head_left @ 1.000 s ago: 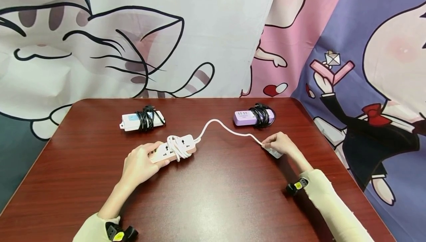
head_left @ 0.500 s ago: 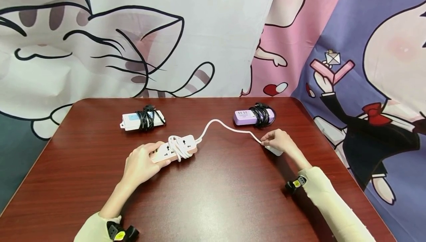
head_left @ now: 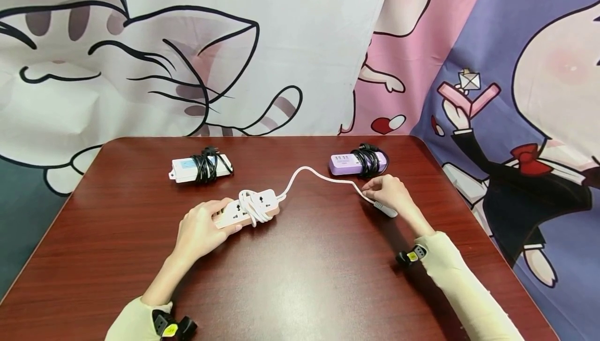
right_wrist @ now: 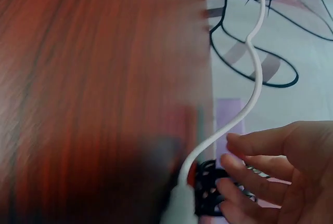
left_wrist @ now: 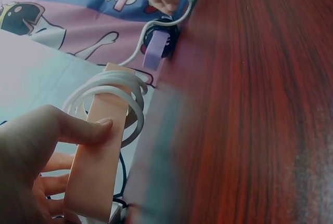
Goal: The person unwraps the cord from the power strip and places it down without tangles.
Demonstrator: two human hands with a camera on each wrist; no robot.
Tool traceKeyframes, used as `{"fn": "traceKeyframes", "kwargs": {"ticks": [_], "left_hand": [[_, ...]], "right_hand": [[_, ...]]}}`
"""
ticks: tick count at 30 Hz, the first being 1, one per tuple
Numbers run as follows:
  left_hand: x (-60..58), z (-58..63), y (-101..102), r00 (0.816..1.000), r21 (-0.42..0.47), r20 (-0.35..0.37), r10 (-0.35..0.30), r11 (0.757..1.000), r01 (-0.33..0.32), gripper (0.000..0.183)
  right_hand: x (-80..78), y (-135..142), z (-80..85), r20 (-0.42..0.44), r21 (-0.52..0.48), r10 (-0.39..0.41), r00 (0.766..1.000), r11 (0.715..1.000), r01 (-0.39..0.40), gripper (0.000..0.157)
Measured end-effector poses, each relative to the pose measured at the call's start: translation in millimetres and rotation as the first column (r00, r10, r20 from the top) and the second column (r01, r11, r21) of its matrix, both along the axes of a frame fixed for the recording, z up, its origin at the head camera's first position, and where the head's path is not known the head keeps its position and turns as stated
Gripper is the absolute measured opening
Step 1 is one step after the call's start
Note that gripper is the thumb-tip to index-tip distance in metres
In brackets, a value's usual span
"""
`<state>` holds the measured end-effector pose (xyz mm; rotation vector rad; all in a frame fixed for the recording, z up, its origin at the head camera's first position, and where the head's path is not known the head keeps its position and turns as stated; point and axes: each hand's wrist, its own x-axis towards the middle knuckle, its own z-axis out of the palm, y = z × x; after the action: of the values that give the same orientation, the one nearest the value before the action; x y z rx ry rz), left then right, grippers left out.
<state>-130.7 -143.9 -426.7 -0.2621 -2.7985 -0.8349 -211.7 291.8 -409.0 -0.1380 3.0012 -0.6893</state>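
Table (head_left: pixel 300 289), glossy reddish-brown with visible grain, stands before cartoon-printed cloth (head_left: pixel 309 34). Along its far side sit a white strip (head_left: pixel 184 171), the blue label (head_left: pixel 189 164) too small to read, and a purple strip (head_left: pixel 344 165). Nearer the middle, the left hand (head_left: pixel 200 231) clamps its fingers round the peach-sided power strip (head_left: pixel 234 213); the right hand (head_left: pixel 391 193), fingers slightly apart, curves just beside the white cord (right_wrist: pixel 257 73), near the plug (head_left: pixel 386 210).

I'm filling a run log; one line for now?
left hand: grips peach-sided strip | right hand: near white cord, not gripping it | plug: at cord's end | behind: white strip, purple strip
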Motion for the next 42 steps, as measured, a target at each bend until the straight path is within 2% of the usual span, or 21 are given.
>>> {"fn": "traceKeyframes", "kwargs": {"ticks": [5, 9, 15, 18, 20, 23, 25, 27, 31, 34, 37, 39, 42], "left_hand": [[-0.2, 0.3, 0, 1.000, 0.004, -0.004, 0.005, 1.000, -0.005, 0.047], [-0.6, 0.0, 0, 1.000, 0.003, -0.010, 0.004, 1.000, -0.004, 0.050], [-1.4, -0.7, 0, 1.000, -0.002, -0.011, -0.003, 1.000, 0.003, 0.050], [-1.8, -0.3, 1, 1.000, 0.003, -0.005, -0.007, 1.000, 0.007, 0.047], [-1.7, 0.3, 2, 1.000, 0.013, 0.000, -0.008, 1.000, 0.008, 0.046], [-1.6, 1.3, 3, 1.000, 0.022, 0.007, -0.011, 1.000, 0.010, 0.045], [-1.1, 2.0, 3, 1.000, 0.025, 0.006, -0.011, 1.000, 0.011, 0.046], [-0.8, 2.6, 4, 1.000, 0.020, 0.004, -0.014, 1.000, 0.014, 0.047], [-0.6, 4.2, 4, 1.000, 0.012, -0.001, -0.017, 1.000, 0.017, 0.047], [-1.1, 5.7, 3, 1.000, 0.008, 0.000, -0.021, 1.000, 0.021, 0.046], [-1.9, 7.2, 3, 1.000, 0.004, 0.001, -0.023, 1.000, 0.023, 0.046], [-2.2, 7.9, 2, 1.000, 0.002, 0.001, -0.024, 1.000, 0.024, 0.046], [-2.6, 8.0, 3, 1.000, 0.001, -0.003, -0.024, 1.000, 0.024, 0.047]], "right_hand": [[-0.1, -21, 8.8, -0.130, -0.086, 0.044, 0.991, 0.995, -0.056, 0.010], [-3.0, -39, 13.6, -0.181, -0.173, 0.095, 0.979, 0.977, -0.127, 0.011], [-10.2, -62, 14.0, -0.214, -0.294, 0.163, 0.963, 0.930, -0.223, 0.020], [-13.1, -72, 13.9, -0.259, -0.327, 0.190, 0.947, 0.906, -0.270, 0.021], [-14.5, -78, 15.1, -0.305, -0.328, 0.212, 0.928, 0.892, -0.312, 0.021], [-17.0, -87, 17.7, -0.377, -0.314, 0.262, 0.888, 0.866, -0.388, 0.020], [-17.5, -93, 19.2, -0.400, -0.312, 0.287, 0.871, 0.851, -0.423, 0.021], [-17.7, -98, 19.9, -0.402, -0.316, 0.303, 0.864, 0.840, -0.441, 0.022], [-16.0, -107, 20.5, -0.381, -0.306, 0.301, 0.874, 0.851, -0.426, 0.027], [-15.4, -113, 20.9, -0.384, -0.288, 0.314, 0.868, 0.853, -0.436, 0.028], [-15.7, -119, 20.3, -0.391, -0.285, 0.343, 0.854, 0.837, -0.467, 0.028], [-16.3, -123, 19.0, -0.413, -0.263, 0.367, 0.834, 0.828, -0.494, 0.027], [-16.5, -130, 16.7, -0.465, -0.173, 0.403, 0.788, 0.832, -0.528, 0.026]]}}
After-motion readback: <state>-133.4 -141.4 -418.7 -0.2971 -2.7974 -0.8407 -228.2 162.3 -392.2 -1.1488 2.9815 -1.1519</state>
